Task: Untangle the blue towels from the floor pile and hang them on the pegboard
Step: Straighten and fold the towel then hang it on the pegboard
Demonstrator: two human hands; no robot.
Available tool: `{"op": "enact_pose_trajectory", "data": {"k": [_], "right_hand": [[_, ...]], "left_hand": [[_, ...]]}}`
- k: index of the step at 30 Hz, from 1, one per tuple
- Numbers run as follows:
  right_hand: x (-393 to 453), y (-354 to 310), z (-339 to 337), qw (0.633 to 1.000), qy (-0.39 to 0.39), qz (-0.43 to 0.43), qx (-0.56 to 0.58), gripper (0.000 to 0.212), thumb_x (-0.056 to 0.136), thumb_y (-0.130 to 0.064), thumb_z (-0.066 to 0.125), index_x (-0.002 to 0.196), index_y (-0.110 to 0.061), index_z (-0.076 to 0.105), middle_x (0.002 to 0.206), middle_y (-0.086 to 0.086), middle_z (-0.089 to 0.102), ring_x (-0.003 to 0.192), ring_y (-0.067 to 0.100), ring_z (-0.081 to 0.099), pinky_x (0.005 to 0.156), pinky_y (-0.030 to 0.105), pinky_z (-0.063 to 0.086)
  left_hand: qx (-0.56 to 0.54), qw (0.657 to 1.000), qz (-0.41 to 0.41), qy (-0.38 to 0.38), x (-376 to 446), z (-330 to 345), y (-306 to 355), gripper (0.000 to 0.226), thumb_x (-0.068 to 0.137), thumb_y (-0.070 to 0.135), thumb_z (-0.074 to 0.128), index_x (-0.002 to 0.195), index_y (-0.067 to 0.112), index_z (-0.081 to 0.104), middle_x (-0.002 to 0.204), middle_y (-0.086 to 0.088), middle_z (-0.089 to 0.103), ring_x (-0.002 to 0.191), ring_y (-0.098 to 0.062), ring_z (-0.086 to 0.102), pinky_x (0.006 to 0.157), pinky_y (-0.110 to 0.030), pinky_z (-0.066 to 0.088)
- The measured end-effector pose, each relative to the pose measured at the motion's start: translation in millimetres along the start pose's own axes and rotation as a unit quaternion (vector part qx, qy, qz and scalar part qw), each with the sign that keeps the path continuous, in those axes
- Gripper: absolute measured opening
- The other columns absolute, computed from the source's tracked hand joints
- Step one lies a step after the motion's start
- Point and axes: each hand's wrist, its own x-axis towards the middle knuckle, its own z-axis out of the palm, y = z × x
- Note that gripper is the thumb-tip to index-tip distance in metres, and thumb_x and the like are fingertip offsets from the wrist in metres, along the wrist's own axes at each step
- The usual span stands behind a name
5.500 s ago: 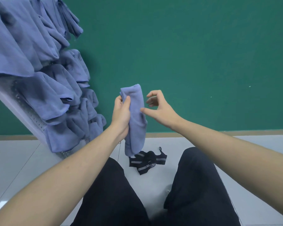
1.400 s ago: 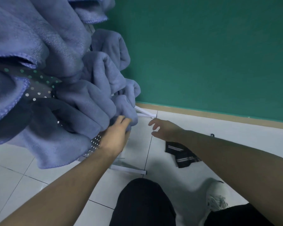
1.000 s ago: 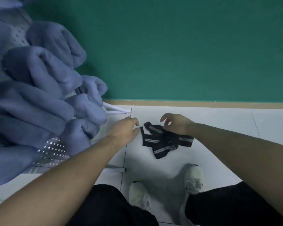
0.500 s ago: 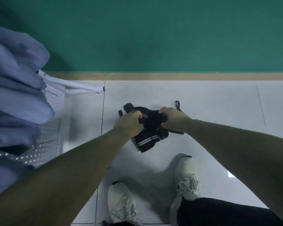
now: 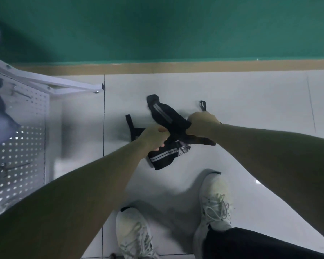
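The left hand and the right hand both reach down to the floor and grip a black garment with grey-white stripes, fingers curled into the cloth. The left hand clutches its middle from the left; the right hand holds the right-hand part, close beside the other hand. Between and beyond the hands one black limb of the garment runs up and to the left, ending in a rounded tip; a striped flap lies below the hands, pointing toward the shoes. Thin black strap loops stick out at the left and above the right hand.

The garment lies on a floor of pale glossy tiles with dark joints. Two white laced shoes stand on it near the bottom edge, with a black trouser leg at the lower right. Beyond the garment a tan skirting strip runs across, and above it rises a green wall.

At the left edge stands the white pegboard, its perforated panel facing right and its white foot bar reaching out over the floor. The blue towels hang on it, blurred and cut off by the frame, well apart from the hands.
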Motion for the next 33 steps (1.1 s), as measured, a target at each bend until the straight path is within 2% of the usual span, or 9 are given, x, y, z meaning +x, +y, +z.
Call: {"op": "enact_pose_trajectory", "data": {"k": [2, 5, 9, 13, 17, 21, 25, 29, 33], "right_hand": [[-8.8, 4.2, -13.5, 0.998, -0.017, -0.005, 0.053, 0.018, 0.085, -0.029, 0.061, 0.073, -0.017, 0.057, 0.075, 0.001, 0.059, 0.075, 0.023, 0.059, 0.056, 0.027, 0.039], [-32.7, 5.6, -43.1, 0.988, -0.006, -0.031, 0.151, 0.018, 0.089, -0.033, 0.063, 0.079, -0.020, 0.056, 0.084, 0.001, 0.062, 0.081, 0.021, 0.058, 0.060, 0.028, 0.042], [-78.9, 3.6, -92.2, 0.952, 0.038, -0.068, 0.294, 0.007, 0.089, -0.022, 0.065, 0.092, -0.019, 0.061, 0.096, 0.005, 0.070, 0.091, 0.025, 0.068, 0.085, 0.039, 0.056], [-137.8, -5.3, -139.9, 0.916, 0.099, -0.120, 0.371, 0.011, 0.092, -0.012, 0.066, 0.089, -0.020, 0.058, 0.078, -0.002, 0.064, 0.071, 0.018, 0.059, 0.070, 0.030, 0.048], [-198.3, -18.8, -171.0, 0.870, 0.112, -0.163, 0.452, 0.019, 0.094, -0.013, 0.068, 0.103, -0.029, 0.064, 0.080, 0.003, 0.071, 0.070, 0.021, 0.066, 0.067, 0.031, 0.056], [-251.0, -28.7, -184.3, 0.799, 0.125, -0.204, 0.551, 0.026, 0.095, -0.008, 0.066, 0.110, -0.028, 0.065, 0.077, 0.002, 0.074, 0.068, 0.018, 0.070, 0.060, 0.026, 0.055], [-288.4, -38.1, -182.8, 0.757, 0.140, -0.212, 0.601, 0.029, 0.096, 0.000, 0.060, 0.101, -0.028, 0.069, 0.090, -0.006, 0.074, 0.076, 0.013, 0.069, 0.061, 0.031, 0.058], [-317.4, -47.5, -174.4, 0.740, 0.141, -0.219, 0.621, 0.032, 0.094, -0.001, 0.063, 0.072, -0.024, 0.071, 0.088, -0.005, 0.074, 0.082, 0.015, 0.068, 0.071, 0.037, 0.056], [-333.9, -52.1, -164.1, 0.757, 0.085, -0.236, 0.603, 0.033, 0.097, 0.002, 0.051, 0.083, -0.018, 0.073, 0.116, 0.003, 0.073, 0.106, 0.015, 0.065, 0.095, 0.040, 0.055]], "left_hand": [[-0.008, 1.000, 0.009, -0.001, -12.8, -5.3, 10.1, 0.011, 0.101, 0.023, 0.050, 0.101, 0.026, 0.060, 0.105, -0.002, 0.065, 0.090, -0.016, 0.062, 0.079, -0.030, 0.054], [-0.014, 1.000, 0.016, 0.003, -36.6, -17.5, 26.9, 0.018, 0.099, 0.029, 0.054, 0.106, 0.015, 0.064, 0.101, -0.005, 0.064, 0.084, -0.017, 0.058, 0.073, -0.029, 0.049], [-0.031, 0.999, 0.015, 0.012, -76.9, -35.6, 51.7, 0.033, 0.098, 0.038, 0.055, 0.116, 0.011, 0.065, 0.113, -0.004, 0.069, 0.089, -0.017, 0.064, 0.089, -0.037, 0.056], [-0.080, 0.994, 0.067, 0.028, -127.9, -44.8, 78.6, 0.051, 0.095, 0.064, 0.046, 0.117, 0.024, 0.067, 0.120, 0.007, 0.067, 0.110, -0.015, 0.062, 0.103, -0.041, 0.049], [-0.136, 0.978, 0.152, 0.041, -183.9, -42.2, 97.4, 0.076, 0.073, 0.085, 0.046, 0.131, 0.038, 0.061, 0.137, 0.017, 0.059, 0.132, -0.010, 0.048, 0.115, -0.043, 0.034], [-0.251, 0.937, 0.238, 0.048, -227.2, -35.7, 106.0, 0.049, 0.082, 0.044, 0.074, 0.128, 0.038, 0.057, 0.118, 0.010, 0.072, 0.119, -0.011, 0.062, 0.110, -0.039, 0.040], [-0.326, 0.893, 0.303, 0.066, -268.4, -25.6, 112.0, 0.045, 0.093, 0.001, 0.064, 0.130, 0.025, 0.054, 0.106, -0.007, 0.076, 0.102, -0.022, 0.072, 0.089, -0.039, 0.059], [-0.315, 0.893, 0.284, 0.150, -291.8, -24.9, 110.3, 0.019, 0.094, 0.005, 0.064, 0.104, 0.019, 0.073, 0.097, -0.002, 0.078, 0.097, -0.024, 0.073, 0.090, -0.041, 0.058], [-0.311, 0.897, 0.227, 0.216, -303.7, -29.2, 103.4, 0.012, 0.093, 0.015, 0.065, 0.088, 0.017, 0.075, 0.086, -0.001, 0.077, 0.090, -0.025, 0.072, 0.077, -0.038, 0.057]]}}
